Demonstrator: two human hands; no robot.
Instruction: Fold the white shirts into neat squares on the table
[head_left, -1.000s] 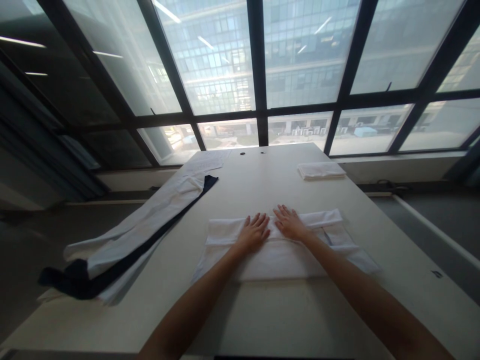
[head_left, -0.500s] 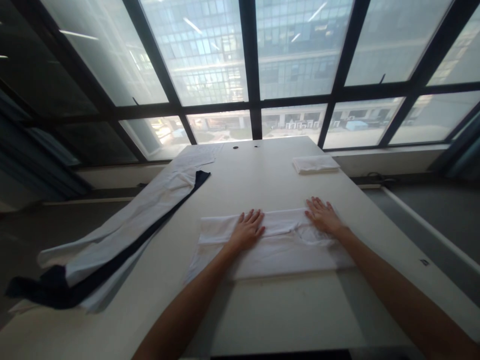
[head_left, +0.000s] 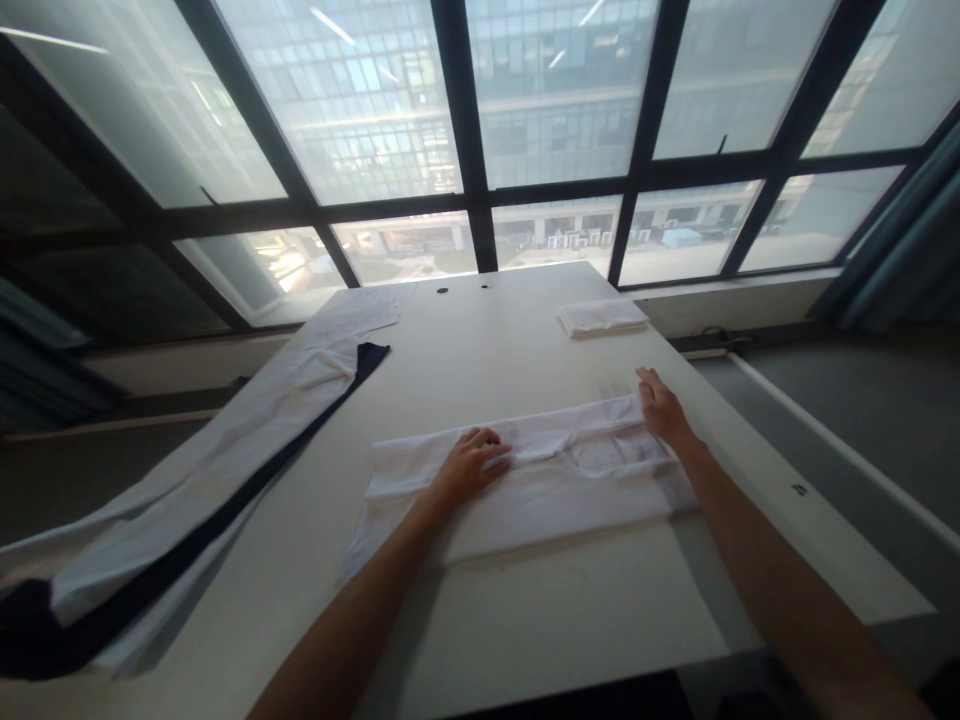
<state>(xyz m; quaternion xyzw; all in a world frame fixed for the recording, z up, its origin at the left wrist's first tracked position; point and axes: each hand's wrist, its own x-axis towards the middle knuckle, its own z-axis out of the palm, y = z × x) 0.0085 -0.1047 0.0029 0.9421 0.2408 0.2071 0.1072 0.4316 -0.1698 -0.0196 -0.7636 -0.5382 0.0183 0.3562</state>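
Observation:
A folded white shirt (head_left: 540,497) lies flat in a wide strip across the table in front of me, with a rounded neckline showing towards its right end. My left hand (head_left: 471,465) rests on its upper layer left of the middle, fingers loosely bent and apart from any grip. At the right end, my right hand (head_left: 660,405) stands on its side against the shirt's short edge, its fingers stretched out and pointing away from me. The right palm and the undersides of the left fingers are hidden.
White and dark navy clothes (head_left: 225,455) lie in a long pile down the left side of the white table (head_left: 480,350). A small folded white cloth (head_left: 602,318) sits at the far right. Large windows (head_left: 555,110) rise behind the table.
My right hand has slid right from the shirt's top to its right edge and turned on its side. My left hand's fingers have bent a little. The view has swung slightly right.

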